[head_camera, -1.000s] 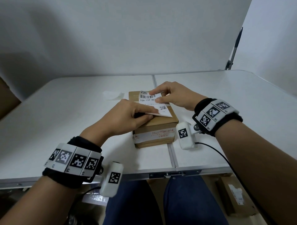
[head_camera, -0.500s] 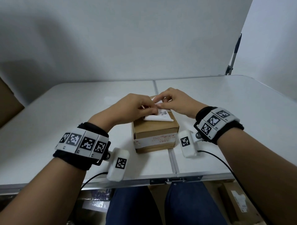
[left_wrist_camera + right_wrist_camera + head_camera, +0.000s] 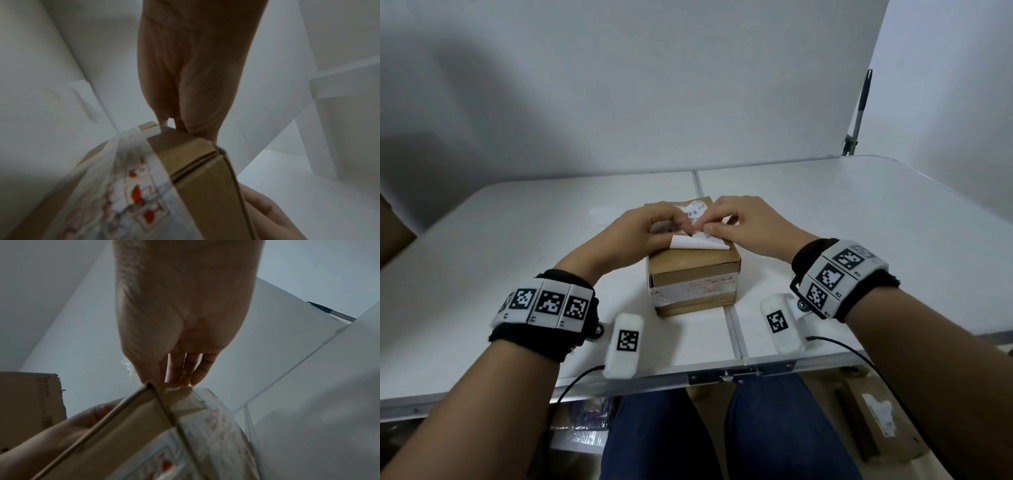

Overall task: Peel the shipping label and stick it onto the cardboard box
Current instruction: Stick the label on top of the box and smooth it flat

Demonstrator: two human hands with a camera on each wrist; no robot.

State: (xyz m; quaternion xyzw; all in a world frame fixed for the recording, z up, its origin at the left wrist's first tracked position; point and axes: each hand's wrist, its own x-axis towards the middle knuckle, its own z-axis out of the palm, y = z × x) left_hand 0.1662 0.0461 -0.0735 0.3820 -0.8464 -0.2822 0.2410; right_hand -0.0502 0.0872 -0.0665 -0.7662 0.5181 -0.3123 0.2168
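White folding table, frame centre: small brown cardboard box. White printed shipping label atop box, near corner curled. Left hand, right hand both pinching label. Likely peeling backing; next: separate fully, press flat.

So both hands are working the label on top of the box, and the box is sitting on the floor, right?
Not the floor. The head view shows the box on the white table. The rest holds: both hands, left and right, pinch the label on top of it.
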